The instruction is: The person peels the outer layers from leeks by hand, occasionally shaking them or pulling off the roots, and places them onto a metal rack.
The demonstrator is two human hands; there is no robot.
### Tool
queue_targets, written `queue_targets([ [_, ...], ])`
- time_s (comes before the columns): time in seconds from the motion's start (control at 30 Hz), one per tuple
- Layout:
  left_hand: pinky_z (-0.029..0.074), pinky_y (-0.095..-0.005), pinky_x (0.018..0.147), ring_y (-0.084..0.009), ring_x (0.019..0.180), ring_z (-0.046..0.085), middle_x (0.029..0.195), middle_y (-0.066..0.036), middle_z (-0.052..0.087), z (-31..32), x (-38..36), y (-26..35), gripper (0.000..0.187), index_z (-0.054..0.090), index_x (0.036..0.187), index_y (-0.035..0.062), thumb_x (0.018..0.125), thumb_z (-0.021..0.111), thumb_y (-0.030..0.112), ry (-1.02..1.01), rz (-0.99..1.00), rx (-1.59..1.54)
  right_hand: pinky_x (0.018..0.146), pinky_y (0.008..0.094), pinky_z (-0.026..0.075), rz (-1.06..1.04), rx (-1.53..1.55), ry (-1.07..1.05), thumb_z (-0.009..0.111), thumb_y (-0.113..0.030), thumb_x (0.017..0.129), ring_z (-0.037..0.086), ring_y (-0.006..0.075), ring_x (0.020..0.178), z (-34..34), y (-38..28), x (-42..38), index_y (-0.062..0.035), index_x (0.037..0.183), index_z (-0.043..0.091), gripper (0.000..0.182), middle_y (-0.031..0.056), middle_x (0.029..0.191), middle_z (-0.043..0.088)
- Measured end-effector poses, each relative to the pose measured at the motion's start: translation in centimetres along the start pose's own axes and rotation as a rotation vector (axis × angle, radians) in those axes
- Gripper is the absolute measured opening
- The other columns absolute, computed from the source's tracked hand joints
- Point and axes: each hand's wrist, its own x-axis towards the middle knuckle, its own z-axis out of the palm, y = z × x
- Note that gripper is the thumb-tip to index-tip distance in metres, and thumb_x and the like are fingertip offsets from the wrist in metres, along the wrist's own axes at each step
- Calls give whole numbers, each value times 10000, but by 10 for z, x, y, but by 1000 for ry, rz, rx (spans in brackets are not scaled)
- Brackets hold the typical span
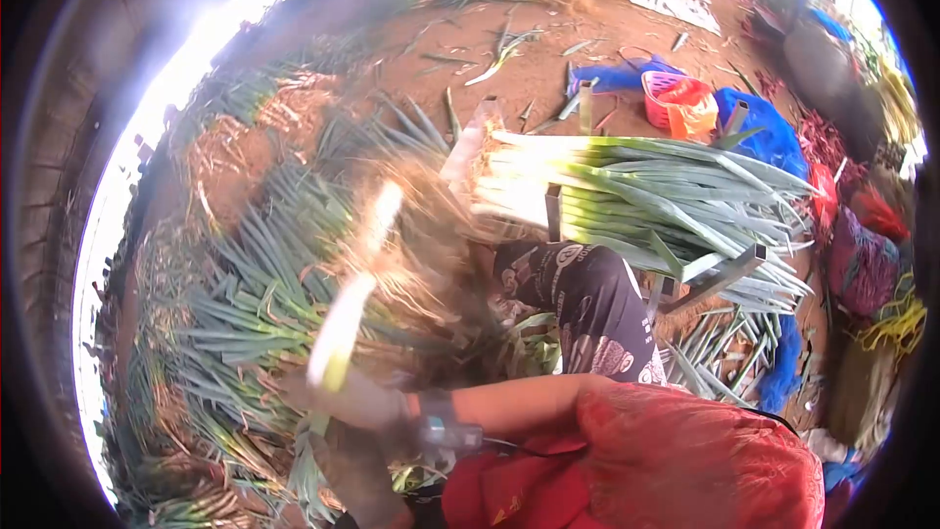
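My right hand (357, 400), in a greyish glove and blurred by motion, comes in from the right and is closed around a large green onion (338, 333). The onion's white stalk points up, toward a blurred tangle of roots. Another pale stalk (382, 216) shows just above it, also smeared. Below the right hand is my left hand (357, 475), gloved as well; its fingers are blurred and partly hidden. Under and left of both hands spreads a heap of green onions (255, 304) with long leaves.
A thick bundle of green onions (636, 181) lies in a metal-post rack (554, 214) beyond my knee (597, 299). Behind it are a pink basket (661, 103) and blue netting (759, 127). Rooted onions (230, 157) and scattered leaves cover parts of the brown ground.
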Motion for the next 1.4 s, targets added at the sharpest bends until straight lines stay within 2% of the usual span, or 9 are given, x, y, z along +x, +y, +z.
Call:
queue_targets([
  [0.23,485,-378,914,-246,1154,559,1267,-212,555,-55,9,-42,475,461,1355,-76,971,548,191,294,-456,-1383,826,370,502,87,-364,-214,629,-269,924,628,227,978,-3,-41,-6,-49,1225,573,377,120,1054,666],
  [0.4,543,-318,820,-283,980,654,1199,-279,603,-97,35,4,332,570,1245,-67,994,518,144,167,-201,-211,842,409,508,-61,-617,-308,621,-204,896,643,311,994,24,-19,-29,-76,1313,509,450,178,1054,666],
  [0.8,468,-351,878,-222,1058,571,1186,-173,568,-118,95,42,432,474,1306,-67,959,550,178,605,-318,-518,812,461,504,31,-593,-178,699,-150,779,644,373,965,46,-34,-34,-77,1318,451,598,209,986,652],
  [0.97,470,-336,846,-198,857,601,946,-119,607,-184,71,-52,350,580,1150,-8,965,533,285,477,-281,-862,760,460,505,-82,-489,-537,768,-202,674,663,347,858,30,-52,-36,-72,1109,566,497,154,904,668],
  [1.07,429,-301,584,-166,618,539,634,-9,514,-228,103,79,277,493,670,110,871,550,293,984,-97,-700,719,452,514,-250,-619,-489,757,-229,692,666,353,812,37,-86,-34,-75,985,615,360,143,835,670],
  [1.1,445,-287,617,-160,687,554,765,-42,582,-246,93,43,319,600,817,45,919,543,342,809,87,-917,702,450,518,-396,-671,-433,748,-248,709,666,360,789,47,-101,-31,-82,990,617,352,146,812,668],
  [1.13,485,-365,908,-219,965,627,1020,-150,651,-241,76,8,395,614,1163,0,967,529,333,1210,-82,-868,683,451,521,-367,-785,-443,737,-274,732,666,363,769,48,-117,-26,-87,989,618,340,146,807,669],
  [1.2,475,-391,1019,-225,1058,628,1153,-178,634,-259,75,9,428,589,1191,-49,965,541,311,1340,-182,-893,658,448,533,-385,-953,-522,718,-358,783,677,355,752,42,-152,-15,-96,1043,619,382,148,843,683],
  [1.4,541,-413,860,-240,883,664,1011,-159,669,-232,90,7,737,551,1249,8,936,438,666,1207,-50,-1479,665,410,497,-607,-1512,-288,727,-339,779,657,303,729,44,-168,-22,-66,1097,569,448,118,827,640],
])
